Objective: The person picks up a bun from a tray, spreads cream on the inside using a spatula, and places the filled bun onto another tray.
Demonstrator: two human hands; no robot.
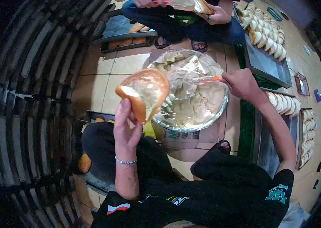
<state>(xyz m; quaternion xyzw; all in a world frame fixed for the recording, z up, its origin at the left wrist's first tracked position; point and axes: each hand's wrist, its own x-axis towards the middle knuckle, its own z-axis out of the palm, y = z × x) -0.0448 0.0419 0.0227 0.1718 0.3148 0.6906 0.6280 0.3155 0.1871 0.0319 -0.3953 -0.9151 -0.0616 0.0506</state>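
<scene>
In the head view my left hand (pixel 126 125) grips an opened bread roll (pixel 154 91), its pale inside facing up with some cream on it. Just right of it, a large round metal bowl (pixel 218 114) of pale cream rests on flattened cardboard (pixel 183 138). My right hand (pixel 238 83) is closed on the handle of a spatula (pixel 214 78), orange near my fingers, whose blade lies over the cream at the bowl's right half.
Opposite, a co-worker (pixel 221 30) holds bread and a utensil. Trays of filled rolls (pixel 265 43) stand at right, beside more rolls (pixel 284 102). A tray (pixel 96 188) with bread is by my left leg. Dark stacked trays (pixel 35 57) line the left.
</scene>
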